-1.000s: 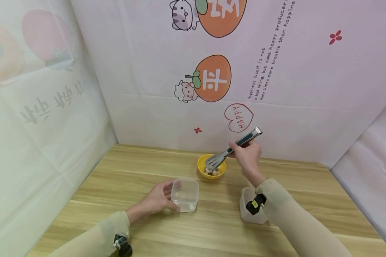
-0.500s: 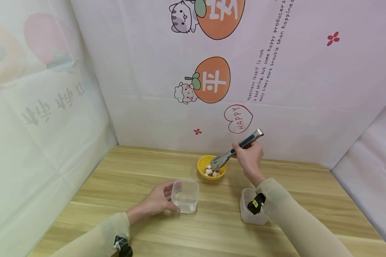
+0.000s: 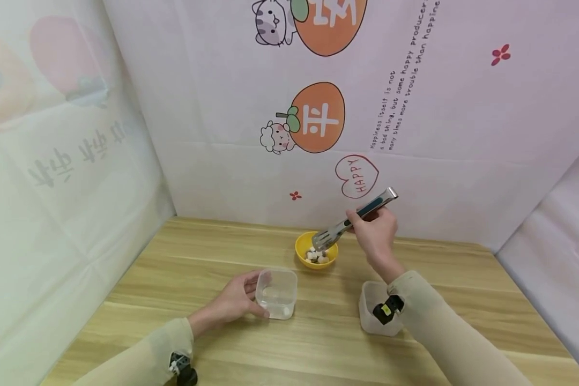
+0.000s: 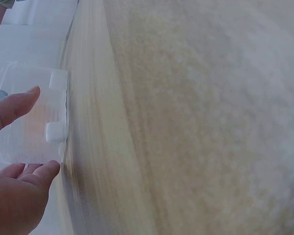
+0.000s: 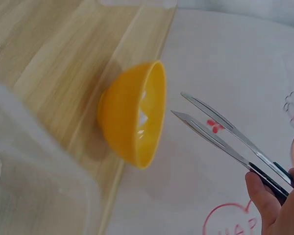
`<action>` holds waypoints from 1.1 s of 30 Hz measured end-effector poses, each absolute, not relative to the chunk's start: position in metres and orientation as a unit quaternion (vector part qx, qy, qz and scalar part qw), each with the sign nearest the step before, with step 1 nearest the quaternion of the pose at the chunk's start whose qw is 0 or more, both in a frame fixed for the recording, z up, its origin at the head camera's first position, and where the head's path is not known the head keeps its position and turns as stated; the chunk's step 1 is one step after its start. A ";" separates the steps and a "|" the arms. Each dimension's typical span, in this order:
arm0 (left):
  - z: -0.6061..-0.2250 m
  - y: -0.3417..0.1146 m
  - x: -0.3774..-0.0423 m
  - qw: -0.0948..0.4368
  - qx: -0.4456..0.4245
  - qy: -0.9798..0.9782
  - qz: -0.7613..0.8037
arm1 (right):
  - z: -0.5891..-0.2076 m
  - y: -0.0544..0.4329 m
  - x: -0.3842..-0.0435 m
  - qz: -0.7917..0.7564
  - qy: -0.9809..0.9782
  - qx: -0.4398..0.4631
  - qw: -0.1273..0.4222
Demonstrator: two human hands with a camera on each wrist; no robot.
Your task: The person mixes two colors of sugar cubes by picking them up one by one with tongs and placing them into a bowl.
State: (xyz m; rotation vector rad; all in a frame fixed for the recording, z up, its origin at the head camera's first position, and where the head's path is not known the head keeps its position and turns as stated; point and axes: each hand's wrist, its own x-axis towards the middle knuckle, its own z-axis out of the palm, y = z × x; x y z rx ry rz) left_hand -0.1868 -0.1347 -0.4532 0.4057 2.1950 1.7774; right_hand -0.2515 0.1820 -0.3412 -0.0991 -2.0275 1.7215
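My right hand (image 3: 377, 236) holds a pair of metal tongs (image 3: 336, 229) with dark grip inserts. In the right wrist view the two tips of the tongs (image 5: 210, 134) stand slightly apart with nothing between them, just outside the mouth of a yellow bowl (image 5: 125, 115). White chunks and some darker bits lie in the bowl (image 3: 299, 256), seen from the head. My left hand (image 3: 236, 297) holds a clear square plastic container (image 3: 276, 289) on the table, thumb on one side and fingers on the other. White pieces (image 4: 55, 132) lie at its bottom.
A second translucent container (image 3: 378, 324) stands under my right wrist, its inside partly hidden by the wrist camera. The wooden table (image 3: 318, 354) ends against a printed white cloth backdrop (image 3: 231, 182), close behind the bowl.
The tongs' tips have come up from the chunks in the bowl and now hover above it. My right hand has risen slightly. The left hand and its container stay put.
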 end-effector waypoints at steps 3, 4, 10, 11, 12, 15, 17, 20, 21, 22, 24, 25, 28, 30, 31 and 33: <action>-0.451 -0.135 -0.187 0.143 0.144 0.763 0.613 | -0.333 0.172 -0.239 0.629 -0.738 0.006 0.245; -0.451 -0.135 -0.187 0.143 0.147 0.763 0.613 | -0.331 0.168 -0.235 0.628 -0.737 0.021 0.248; -0.452 -0.136 -0.191 0.140 0.157 0.761 0.613 | -0.320 0.145 -0.207 0.589 -0.767 0.094 0.237; -0.452 -0.136 -0.191 0.139 0.158 0.761 0.614 | -0.320 0.141 -0.202 0.582 -0.773 0.104 0.230; -0.453 -0.136 -0.192 0.141 0.155 0.760 0.615 | -0.320 0.137 -0.199 0.575 -0.778 0.115 0.226; -0.454 -0.137 -0.192 0.141 0.157 0.760 0.615 | -0.321 0.125 -0.190 0.556 -0.792 0.138 0.211; -0.454 -0.137 -0.191 0.142 0.159 0.759 0.616 | -0.323 0.118 -0.186 0.542 -0.802 0.148 0.202; -0.452 -0.138 -0.189 0.144 0.158 0.761 0.613 | -0.328 0.108 -0.184 0.524 -0.817 0.154 0.187; -0.452 -0.138 -0.188 0.145 0.157 0.762 0.612 | -0.330 0.105 -0.184 0.520 -0.820 0.156 0.180; -0.452 -0.139 -0.187 0.146 0.156 0.763 0.610 | -0.333 0.102 -0.185 0.516 -0.824 0.158 0.173; -0.451 -0.139 -0.187 0.146 0.156 0.764 0.609 | -0.338 0.097 -0.185 0.511 -0.829 0.165 0.156; -0.451 -0.140 -0.187 0.146 0.157 0.764 0.608 | -0.340 0.095 -0.185 0.507 -0.832 0.171 0.148; -0.452 -0.140 -0.188 0.145 0.160 0.763 0.609 | -0.344 0.090 -0.183 0.488 -0.844 0.184 0.125; -0.453 -0.140 -0.188 0.145 0.160 0.762 0.611 | -0.346 0.087 -0.182 0.470 -0.855 0.192 0.108; -0.453 -0.140 -0.188 0.146 0.159 0.761 0.611 | -0.346 0.086 -0.182 0.464 -0.859 0.195 0.099; -0.453 -0.140 -0.188 0.146 0.160 0.761 0.612 | -0.347 0.084 -0.182 0.451 -0.867 0.199 0.080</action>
